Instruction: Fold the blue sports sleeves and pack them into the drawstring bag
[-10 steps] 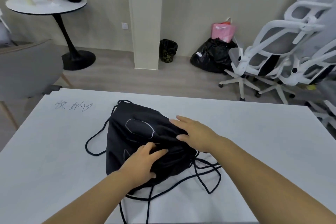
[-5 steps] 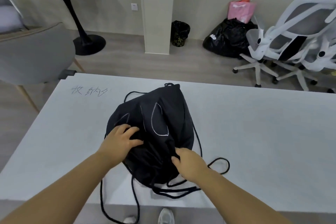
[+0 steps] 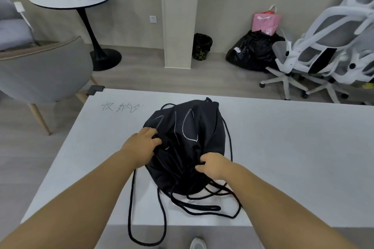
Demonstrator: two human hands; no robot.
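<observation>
**Both hands gather the bag's mouth**

Since half a second ago the right hand (image 3: pixel 214 168) has edged up the black drawstring bag (image 3: pixel 188 143), fingers pinching the bunched fabric near its opening. Opposite, the left hand (image 3: pixel 142 146) grips the fabric with curled fingers. Bag lies mid-bench (image 3: pixel 293 147); cords (image 3: pixel 202 206) trail over the near edge.

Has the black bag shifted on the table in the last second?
Yes. The bag has turned: its far end, which pointed toward the writing on the table, now sits farther right of it, while both hands grip its near end.
</observation>
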